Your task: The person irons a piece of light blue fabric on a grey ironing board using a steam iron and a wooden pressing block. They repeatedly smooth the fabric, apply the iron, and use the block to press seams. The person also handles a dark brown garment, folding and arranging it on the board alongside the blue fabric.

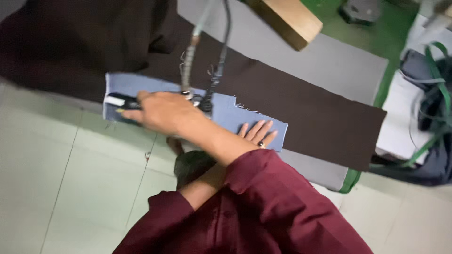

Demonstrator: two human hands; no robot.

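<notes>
Head view, my arms: they cross over each other, both in maroon sleeves, coming up from the bottom middle of the frame.
Right hand (pixel 162 112): it sits left of the middle, fingers wrapped tight around the handle of a steam iron (pixel 123 103), of which I see only a dark and white part past my knuckles.
Left hand (pixel 258 133): it lies flat with fingers spread open on the right end of the light blue cloth strip (pixel 226 113), holding nothing; a ring with a dark stone shows on one finger.
Light blue cloth strip: it runs from the left of the frame to just right of the middle, frayed along its upper right edge, with the iron resting on its left end.
Dark brown fabric (pixel 301 106): it lies under and above the blue strip, stretching from the upper left corner down to the right, where its cut end is square.
Counter (pixel 329 61): grey padded surface carrying both cloths, with a green edge at its lower right corner.
Hoses (pixel 188 56): two lines, one pale and one black, drop from the top of the frame to the iron beside my right hand.
Wooden block (pixel 287 19): at the top middle, above the counter.
Floor (pixel 61 178): pale tiles fill the lower left.
Green straps (pixel 435 94): at the right edge, over dark bundled things I cannot make out.
</notes>
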